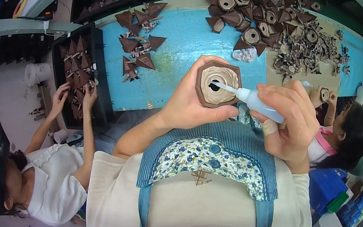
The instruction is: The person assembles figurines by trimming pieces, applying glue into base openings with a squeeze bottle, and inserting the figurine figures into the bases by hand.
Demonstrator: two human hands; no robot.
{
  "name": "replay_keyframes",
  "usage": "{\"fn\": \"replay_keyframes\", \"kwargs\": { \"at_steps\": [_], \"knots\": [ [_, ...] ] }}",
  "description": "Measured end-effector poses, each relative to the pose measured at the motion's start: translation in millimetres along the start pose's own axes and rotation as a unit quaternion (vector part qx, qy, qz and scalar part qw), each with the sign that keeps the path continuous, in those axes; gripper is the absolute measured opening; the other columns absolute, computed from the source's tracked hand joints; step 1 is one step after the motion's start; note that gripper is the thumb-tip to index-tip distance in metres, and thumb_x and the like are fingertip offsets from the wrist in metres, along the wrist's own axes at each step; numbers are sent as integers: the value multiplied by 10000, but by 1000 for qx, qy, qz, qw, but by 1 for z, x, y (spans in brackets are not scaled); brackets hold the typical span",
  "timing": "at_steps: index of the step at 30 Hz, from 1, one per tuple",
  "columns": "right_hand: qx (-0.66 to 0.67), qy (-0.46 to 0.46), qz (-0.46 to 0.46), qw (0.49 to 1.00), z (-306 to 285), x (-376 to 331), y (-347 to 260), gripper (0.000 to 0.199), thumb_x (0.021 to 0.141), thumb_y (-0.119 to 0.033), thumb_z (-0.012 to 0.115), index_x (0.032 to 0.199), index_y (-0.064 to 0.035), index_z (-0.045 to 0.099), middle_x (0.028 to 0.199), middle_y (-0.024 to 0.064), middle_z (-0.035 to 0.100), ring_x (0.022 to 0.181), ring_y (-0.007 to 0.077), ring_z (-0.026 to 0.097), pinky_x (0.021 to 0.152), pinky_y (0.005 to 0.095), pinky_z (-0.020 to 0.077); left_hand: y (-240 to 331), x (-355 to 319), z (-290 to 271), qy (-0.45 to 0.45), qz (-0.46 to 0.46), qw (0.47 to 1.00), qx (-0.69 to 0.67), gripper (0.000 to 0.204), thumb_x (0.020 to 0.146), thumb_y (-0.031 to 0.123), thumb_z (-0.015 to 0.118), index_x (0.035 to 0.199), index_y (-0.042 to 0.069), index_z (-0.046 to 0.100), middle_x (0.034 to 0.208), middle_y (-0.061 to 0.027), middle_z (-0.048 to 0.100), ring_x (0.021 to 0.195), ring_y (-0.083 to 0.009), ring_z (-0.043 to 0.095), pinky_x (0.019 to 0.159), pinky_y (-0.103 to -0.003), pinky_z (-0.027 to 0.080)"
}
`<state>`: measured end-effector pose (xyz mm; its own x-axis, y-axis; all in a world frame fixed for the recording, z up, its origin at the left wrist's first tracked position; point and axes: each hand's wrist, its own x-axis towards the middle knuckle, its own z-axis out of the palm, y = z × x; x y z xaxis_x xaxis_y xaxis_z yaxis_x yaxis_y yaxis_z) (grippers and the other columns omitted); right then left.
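Note:
My left hand (186, 107) is wrapped around a brown, many-sided hollow piece (225, 74), its beige inner side facing up with a dark hole in the middle. A small translucent squeeze bottle (265, 108) with a long thin nozzle is gripped in my right hand (293, 116). The nozzle reaches over the rim, its tip at the dark hole; whether it touches cannot be made out. Both hands are raised in front of my apron (214, 160), over the near edge of the blue work surface (187, 51).
Brown pointed pieces (146, 61) with small figure-like parts stand in clusters at left. A large pile of hollow brown pieces (252, 36) and small parts (300, 61) lies at the back. Co-workers sit on both sides; one's hands (89, 97) reach into a black tray (101, 75).

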<state>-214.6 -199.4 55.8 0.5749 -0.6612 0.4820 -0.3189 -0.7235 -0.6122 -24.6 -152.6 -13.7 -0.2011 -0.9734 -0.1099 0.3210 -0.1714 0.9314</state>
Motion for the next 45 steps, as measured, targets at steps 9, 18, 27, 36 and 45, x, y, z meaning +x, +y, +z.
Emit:
{"fn": "replay_keyframes", "kwargs": {
  "at_steps": [9,18,27,36,45],
  "knots": [
    [91,32,50,994,5,-13,12,286,683,-2,715,924,33,564,846,160,635,711,238,595,629,318,464,3,-2,-3,39,-16,998,55,764,608,162,867,1181,13,385,1081,-85,565,1002,-149,561,868,-299,469],
    [447,129,296,834,53,-70,78,356,816,-21,628,1141,46,501,1046,145,590,959,206,595,864,334,457,14,3,-19,77,166,901,393,791,673,193,787,1280,-35,333,1100,-189,517,994,-293,569,864,-339,460],
    [104,-6,308,946,174,-161,184,381,689,51,613,1049,-76,622,1017,122,616,977,294,577,853,343,465,-13,14,-23,137,220,893,369,680,729,42,685,1315,-35,347,1225,-197,432,1104,-297,479,933,-353,399],
    [-37,101,307,945,141,-174,213,459,625,102,475,1052,-34,578,1053,172,571,1027,344,512,890,408,420,-33,52,-1,181,280,916,225,665,688,-75,700,1197,43,289,1286,-222,406,1143,-242,488,946,-333,445],
    [-407,-42,375,832,72,-174,282,466,652,-105,658,1099,-53,536,1061,133,535,1033,326,455,858,444,369,-43,88,25,202,340,906,148,629,650,-63,754,1023,84,270,1159,-173,431,1145,-266,483,930,-345,453]
  ]
}}
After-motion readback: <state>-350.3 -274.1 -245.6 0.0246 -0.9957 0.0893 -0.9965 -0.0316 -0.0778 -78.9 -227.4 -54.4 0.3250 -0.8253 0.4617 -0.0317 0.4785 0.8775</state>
